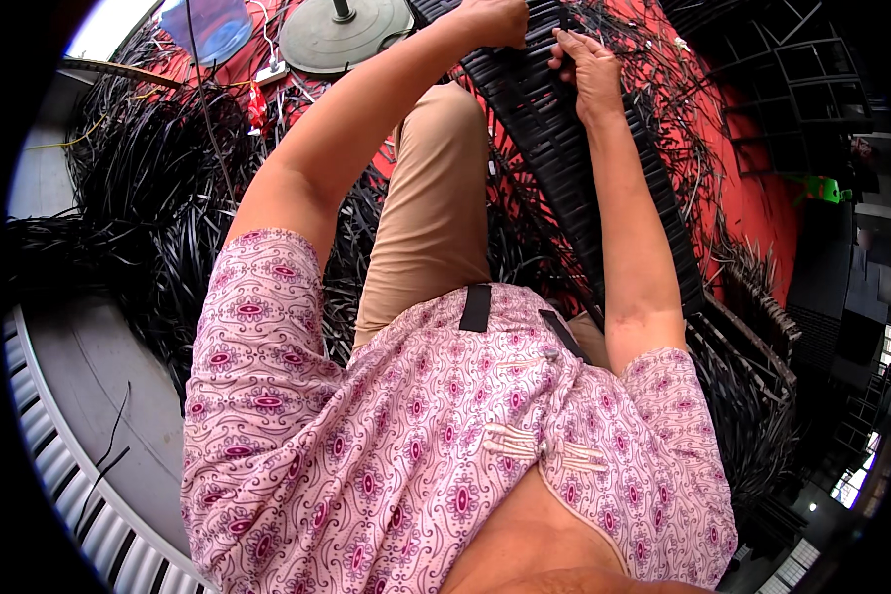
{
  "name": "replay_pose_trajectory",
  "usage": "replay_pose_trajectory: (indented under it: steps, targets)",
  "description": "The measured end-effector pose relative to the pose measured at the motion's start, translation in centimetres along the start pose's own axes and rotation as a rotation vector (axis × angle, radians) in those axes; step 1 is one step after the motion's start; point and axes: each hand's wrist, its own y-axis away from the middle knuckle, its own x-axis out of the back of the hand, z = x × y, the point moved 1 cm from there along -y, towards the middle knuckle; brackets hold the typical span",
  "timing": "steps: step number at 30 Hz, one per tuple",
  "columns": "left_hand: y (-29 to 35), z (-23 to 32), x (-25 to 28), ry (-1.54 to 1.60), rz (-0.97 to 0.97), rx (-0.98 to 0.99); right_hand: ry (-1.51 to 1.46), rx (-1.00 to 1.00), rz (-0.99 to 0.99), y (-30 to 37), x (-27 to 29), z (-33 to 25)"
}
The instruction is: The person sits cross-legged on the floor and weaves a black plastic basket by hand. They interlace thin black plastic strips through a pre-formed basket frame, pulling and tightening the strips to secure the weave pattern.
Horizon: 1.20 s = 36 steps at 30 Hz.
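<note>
A long black woven panel (535, 109) of flat strips slants from the top middle down to the right, beside my bent leg. At the upper edge of the view, my left hand (497, 22) is closed like a fist over the panel's left side; what it grips does not show. My right hand (590, 71) is raised over the panel's right side, thumb and fingertips pinched together. Anything between those fingertips is too small to make out. A gap separates the two hands, with the panel's ribbed weave visible between them.
Heaps of loose black strips (158, 148) lie to the left and on the red floor (762, 233). A round grey base (342, 38) with a post stands at upper left, near a white power strip (270, 73). Dark frames (802, 69) are stacked at upper right, near a green object (822, 189).
</note>
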Motion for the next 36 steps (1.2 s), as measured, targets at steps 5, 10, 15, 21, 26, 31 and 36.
replay_pose_trajectory:
  steps: [5,10,15,21,26,31,36]
  targets:
    - [1.4,5.7,6.0,0.119,0.084,0.156,0.001,0.003,0.038,0.3,2.1,0.1]
    - [1.2,5.0,5.4,0.098,0.093,0.172,0.012,-0.004,0.035,0.1,1.5,0.3]
    - [0.5,4.0,4.8,0.254,-0.032,0.117,0.006,-0.029,0.052,0.4,1.8,0.3]
    - [-1.0,3.0,3.9,0.092,-0.072,-0.113,0.019,-0.088,0.052,-0.2,2.1,0.5]
    - [1.0,4.3,6.7,0.509,-0.108,0.048,0.148,-0.241,0.131,-0.1,2.2,-0.6]
    - [1.0,3.0,4.9,0.626,-0.086,0.085,0.27,-0.267,0.122,0.1,0.6,-1.0]
    - [1.2,3.1,4.2,0.795,-0.118,0.158,0.338,-0.289,0.131,0.4,-0.1,-1.4]
